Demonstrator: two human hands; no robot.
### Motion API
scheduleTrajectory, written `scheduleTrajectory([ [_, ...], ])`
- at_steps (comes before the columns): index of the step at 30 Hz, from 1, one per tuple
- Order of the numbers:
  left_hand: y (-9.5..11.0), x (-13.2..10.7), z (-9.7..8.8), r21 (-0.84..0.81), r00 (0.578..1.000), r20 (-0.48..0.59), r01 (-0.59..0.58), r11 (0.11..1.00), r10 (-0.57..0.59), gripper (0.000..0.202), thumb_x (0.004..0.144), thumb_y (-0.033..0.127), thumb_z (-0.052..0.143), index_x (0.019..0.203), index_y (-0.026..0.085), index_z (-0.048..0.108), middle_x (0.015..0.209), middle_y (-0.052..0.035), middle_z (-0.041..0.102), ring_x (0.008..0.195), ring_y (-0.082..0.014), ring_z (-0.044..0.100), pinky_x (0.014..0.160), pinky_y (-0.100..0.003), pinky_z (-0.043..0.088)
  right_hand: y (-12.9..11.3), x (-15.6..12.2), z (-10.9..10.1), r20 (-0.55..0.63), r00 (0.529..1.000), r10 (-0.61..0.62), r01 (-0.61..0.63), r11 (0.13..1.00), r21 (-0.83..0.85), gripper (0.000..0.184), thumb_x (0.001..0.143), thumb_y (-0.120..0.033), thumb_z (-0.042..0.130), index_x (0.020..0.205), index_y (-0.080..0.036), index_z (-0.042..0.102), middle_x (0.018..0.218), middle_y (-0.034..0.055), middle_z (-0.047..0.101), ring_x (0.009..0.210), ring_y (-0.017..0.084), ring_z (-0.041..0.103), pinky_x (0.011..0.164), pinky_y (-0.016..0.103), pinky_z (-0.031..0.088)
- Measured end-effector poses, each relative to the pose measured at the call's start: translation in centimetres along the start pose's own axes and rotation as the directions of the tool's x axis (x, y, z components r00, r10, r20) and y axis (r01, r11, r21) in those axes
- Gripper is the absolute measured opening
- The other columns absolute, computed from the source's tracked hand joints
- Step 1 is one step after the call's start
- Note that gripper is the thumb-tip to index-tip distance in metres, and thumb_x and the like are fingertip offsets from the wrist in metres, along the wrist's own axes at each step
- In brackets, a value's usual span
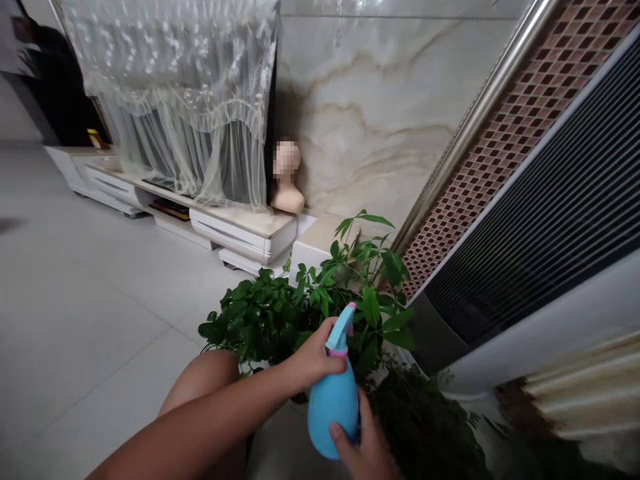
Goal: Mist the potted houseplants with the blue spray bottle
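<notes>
A blue spray bottle (332,400) with a light blue nozzle and pink collar is held in front of me. My left hand (313,357) wraps its neck just below the nozzle. My right hand (367,447) cups the bottle's body from below. The nozzle points up toward a leafy green potted plant (300,307) standing on the floor just beyond the bottle. Its pot is hidden by leaves and my arm. My knee (205,380) shows below my left forearm.
A tall white air conditioner (540,267) with a dark grille stands close on the right. A low white TV cabinet (235,230) runs along the marble wall, with a lace-covered screen (185,93) and a mannequin head (287,180). Pale tiled floor (85,293) spreads left.
</notes>
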State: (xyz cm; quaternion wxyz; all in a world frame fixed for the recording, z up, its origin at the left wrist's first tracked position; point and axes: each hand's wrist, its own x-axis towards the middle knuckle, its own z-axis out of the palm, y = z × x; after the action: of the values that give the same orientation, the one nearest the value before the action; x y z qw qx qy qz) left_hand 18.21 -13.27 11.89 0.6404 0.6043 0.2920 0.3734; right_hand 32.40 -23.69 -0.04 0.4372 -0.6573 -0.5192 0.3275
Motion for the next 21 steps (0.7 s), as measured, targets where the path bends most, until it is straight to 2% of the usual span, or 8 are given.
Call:
scheduleTrajectory([
  [3,-0.3,0.8,-0.3,-0.032,0.995,-0.095,0.004,0.999,-0.007,0.05,0.055,0.02,0.058,0.104,0.016,0.052,0.078,0.0027,0.047,0.07,-0.0105,0.04,0.066,-0.024,0.034,0.1,0.9,0.7,-0.072,0.994,-0.087,0.078,0.99,-0.121,0.069,0.078,-0.06,0.049,0.131,-0.017,0.043,0.13,0.0156,0.052,0.116,0.033,0.053,0.092,0.04,0.047],
  [6,-0.6,2.0,-1.1,-0.119,0.996,-0.048,0.07,0.99,-0.076,0.054,0.062,0.033,0.064,0.112,0.015,0.054,0.069,0.0037,0.047,0.063,-0.0092,0.039,0.063,-0.024,0.033,-0.2,2.2,1.3,-0.068,0.986,-0.152,0.141,0.979,-0.148,0.065,0.079,-0.059,0.048,0.129,-0.018,0.044,0.128,0.0153,0.054,0.112,0.032,0.056,0.088,0.041,0.05],
  [9,-0.2,3.3,-2.4,-0.241,0.996,0.069,0.066,0.968,-0.051,0.071,0.059,0.036,0.073,0.125,0.02,0.05,0.09,-0.0009,0.057,0.077,-0.0121,0.049,0.073,-0.025,0.036,-0.7,3.3,1.5,-0.063,0.981,-0.184,0.173,0.974,-0.147,0.063,0.083,-0.058,0.042,0.131,-0.017,0.043,0.13,0.0157,0.053,0.114,0.031,0.055,0.09,0.042,0.049],
  [11,0.2,4.0,-3.4,-0.307,0.992,0.121,0.071,0.949,-0.035,0.083,0.056,0.034,0.078,0.131,0.027,0.044,0.109,-0.0031,0.057,0.091,-0.0146,0.052,0.081,-0.026,0.037,-1.0,3.9,1.3,-0.006,0.977,-0.214,0.211,0.967,-0.145,0.063,0.085,-0.056,0.042,0.134,-0.017,0.041,0.134,0.0152,0.05,0.12,0.03,0.05,0.094,0.041,0.046],
  [14,0.1,4.7,-4.6,-0.328,0.985,0.158,0.112,0.938,-0.063,0.072,0.054,0.028,0.079,0.121,0.027,0.054,0.121,-0.0041,0.054,0.096,-0.015,0.052,0.087,-0.029,0.036,-1.3,4.7,0.8,0.102,0.97,-0.222,0.236,0.959,-0.156,0.063,0.086,-0.053,0.043,0.138,-0.018,0.037,0.139,0.0131,0.044,0.125,0.028,0.045,0.096,0.039,0.045],
  [16,-0.4,5.1,-4.8,-0.341,0.995,0.07,0.097,0.935,-0.078,0.053,0.056,0.023,0.075,0.107,0.022,0.062,0.115,-0.0038,0.057,0.095,-0.0141,0.052,0.09,-0.029,0.035,-1.3,5.3,0.6,0.171,0.963,-0.21,0.237,0.96,-0.152,0.062,0.086,-0.05,0.044,0.14,-0.02,0.035,0.141,0.0112,0.042,0.126,0.027,0.044,0.097,0.039,0.044],
  [18,-1.3,5.5,-4.7,-0.339,0.993,-0.08,0.058,0.939,-0.09,0.04,0.057,0.019,0.067,0.096,0.018,0.065,0.102,-0.0029,0.062,0.092,-0.0135,0.053,0.089,-0.028,0.036,-0.8,5.9,0.7,0.232,0.952,-0.198,0.232,0.964,-0.132,0.061,0.087,-0.049,0.043,0.141,-0.021,0.034,0.142,0.0103,0.04,0.128,0.026,0.042,0.1,0.039,0.041],
  [21,-2.4,6.1,-4.2,-0.208,0.984,-0.164,0.039,0.977,-0.074,0.035,0.051,0.013,0.057,0.085,0.014,0.064,0.085,-0.0015,0.063,0.074,-0.0121,0.052,0.07,-0.025,0.039,1.0,6.7,1.4,0.319,0.933,-0.167,0.202,0.976,-0.079,0.066,0.086,-0.052,0.042,0.142,-0.019,0.031,0.143,0.0121,0.039,0.129,0.026,0.04,0.102,0.042,0.038],
])
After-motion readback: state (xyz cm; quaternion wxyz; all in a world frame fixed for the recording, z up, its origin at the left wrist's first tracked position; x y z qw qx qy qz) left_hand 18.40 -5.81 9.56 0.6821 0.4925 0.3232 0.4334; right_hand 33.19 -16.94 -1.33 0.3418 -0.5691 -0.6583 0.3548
